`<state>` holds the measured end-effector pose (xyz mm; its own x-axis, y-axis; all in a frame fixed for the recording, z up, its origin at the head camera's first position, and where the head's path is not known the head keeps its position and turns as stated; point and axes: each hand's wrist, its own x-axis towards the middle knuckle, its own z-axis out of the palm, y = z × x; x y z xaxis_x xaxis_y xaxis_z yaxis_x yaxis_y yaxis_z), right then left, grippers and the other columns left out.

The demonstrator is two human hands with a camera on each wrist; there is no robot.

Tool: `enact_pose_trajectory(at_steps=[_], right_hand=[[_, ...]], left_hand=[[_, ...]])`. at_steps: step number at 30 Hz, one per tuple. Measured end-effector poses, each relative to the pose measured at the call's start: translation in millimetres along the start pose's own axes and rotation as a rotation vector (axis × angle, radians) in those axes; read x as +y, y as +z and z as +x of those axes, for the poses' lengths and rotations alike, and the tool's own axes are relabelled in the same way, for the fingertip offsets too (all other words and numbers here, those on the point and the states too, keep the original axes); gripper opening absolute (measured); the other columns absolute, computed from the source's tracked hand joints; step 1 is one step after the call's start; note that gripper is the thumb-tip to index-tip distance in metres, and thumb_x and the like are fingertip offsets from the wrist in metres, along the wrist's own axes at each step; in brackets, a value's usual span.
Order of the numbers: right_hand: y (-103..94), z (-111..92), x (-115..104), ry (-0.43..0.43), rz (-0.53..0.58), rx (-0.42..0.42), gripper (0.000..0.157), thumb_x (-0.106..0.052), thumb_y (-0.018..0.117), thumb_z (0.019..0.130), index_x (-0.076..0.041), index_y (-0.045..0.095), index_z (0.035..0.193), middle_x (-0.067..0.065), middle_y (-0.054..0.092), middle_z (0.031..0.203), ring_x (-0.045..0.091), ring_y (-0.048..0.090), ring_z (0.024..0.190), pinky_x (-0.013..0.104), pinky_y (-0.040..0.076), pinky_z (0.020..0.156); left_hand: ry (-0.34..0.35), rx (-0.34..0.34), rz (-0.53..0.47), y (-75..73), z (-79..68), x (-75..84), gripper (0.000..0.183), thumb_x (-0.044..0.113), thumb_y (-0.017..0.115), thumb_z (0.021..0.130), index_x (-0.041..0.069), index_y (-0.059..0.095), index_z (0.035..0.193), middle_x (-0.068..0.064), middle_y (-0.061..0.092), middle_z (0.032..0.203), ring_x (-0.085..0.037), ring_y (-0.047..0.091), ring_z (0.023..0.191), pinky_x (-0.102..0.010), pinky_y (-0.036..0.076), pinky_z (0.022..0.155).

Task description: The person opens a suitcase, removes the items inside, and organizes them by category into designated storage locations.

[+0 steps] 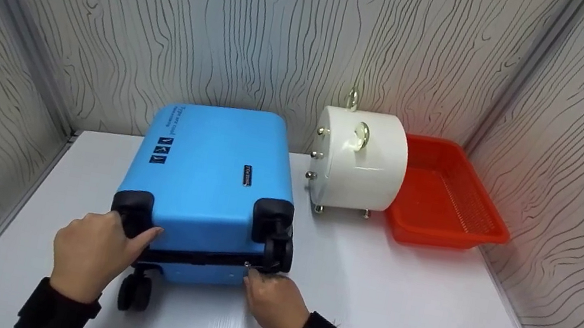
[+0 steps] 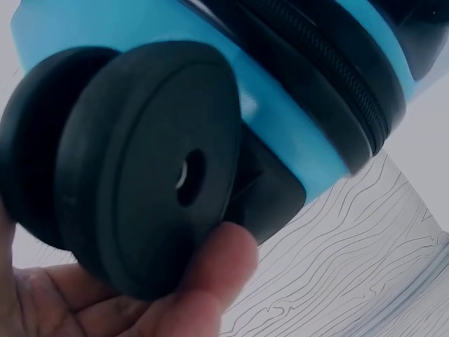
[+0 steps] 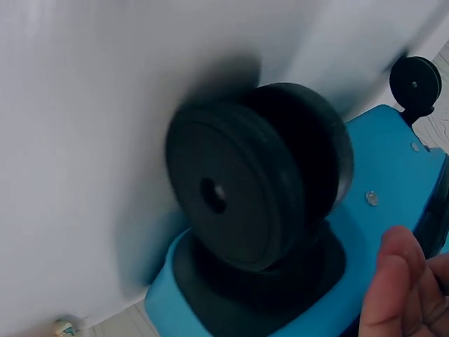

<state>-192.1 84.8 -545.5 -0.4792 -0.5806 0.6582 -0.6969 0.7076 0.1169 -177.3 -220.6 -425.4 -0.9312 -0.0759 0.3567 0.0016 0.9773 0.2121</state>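
Observation:
A blue hard-shell suitcase point(image 1: 212, 174) lies on its side on the white table, with its black-wheeled end toward me. My left hand point(image 1: 93, 249) grips its upper left corner. In the left wrist view, the fingers curl round a black double caster wheel point(image 2: 147, 168). My right hand point(image 1: 276, 305) is at the dark zipper seam point(image 1: 200, 258), just below the right caster wheel point(image 1: 278, 249). In the right wrist view its fingertips point(image 3: 403, 246) are beside the blue shell and seam; I cannot tell whether they pinch anything.
Right of the suitcase stands a white cylinder point(image 1: 367, 165) with metal knobs and rings. A red plastic basket point(image 1: 447, 236) is behind and right of it. Wood-grain-patterned panels point(image 1: 269, 22) enclose the table point(image 1: 392, 314) at the back and sides.

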Motion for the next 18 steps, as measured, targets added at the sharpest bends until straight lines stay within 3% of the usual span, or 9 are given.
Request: enact_pose_trajectory(at_steps=[6,11,18], right_hand=[[9.7,13,-16,-0.027,0.063,-0.047,0.015,-0.010,0.081,0.097,-0.001,0.072,0.106,-0.002,0.065,0.065,0.008,0.062,0.054,0.021,0.047,0.047],[16.2,22,-27,-0.046,0.116,-0.086,0.011,-0.010,0.074,0.102,-0.001,0.071,0.108,-0.004,0.065,0.066,0.007,0.062,0.055,0.020,0.050,0.051],[20.6,43,-47,-0.049,0.137,-0.218,0.020,-0.017,0.063,0.110,0.000,0.073,0.116,-0.002,0.072,0.074,0.007,0.067,0.061,0.017,0.055,0.058]], left_hand=[[-0.004,0.028,0.001,3.6,-0.5,2.1,0.078,0.056,0.090,0.084,0.019,0.027,0.055,0.006,0.019,0.056,-0.014,0.028,0.045,-0.029,0.015,0.045],[-0.007,0.035,-0.009,4.6,-0.3,3.7,0.078,0.056,0.090,0.083,0.019,0.027,0.054,0.006,0.020,0.055,-0.015,0.029,0.043,-0.029,0.016,0.044],[-0.004,0.063,-0.023,4.8,-1.2,1.1,0.077,0.054,0.092,0.082,0.018,0.029,0.053,0.006,0.023,0.054,-0.016,0.032,0.042,-0.029,0.016,0.043]])
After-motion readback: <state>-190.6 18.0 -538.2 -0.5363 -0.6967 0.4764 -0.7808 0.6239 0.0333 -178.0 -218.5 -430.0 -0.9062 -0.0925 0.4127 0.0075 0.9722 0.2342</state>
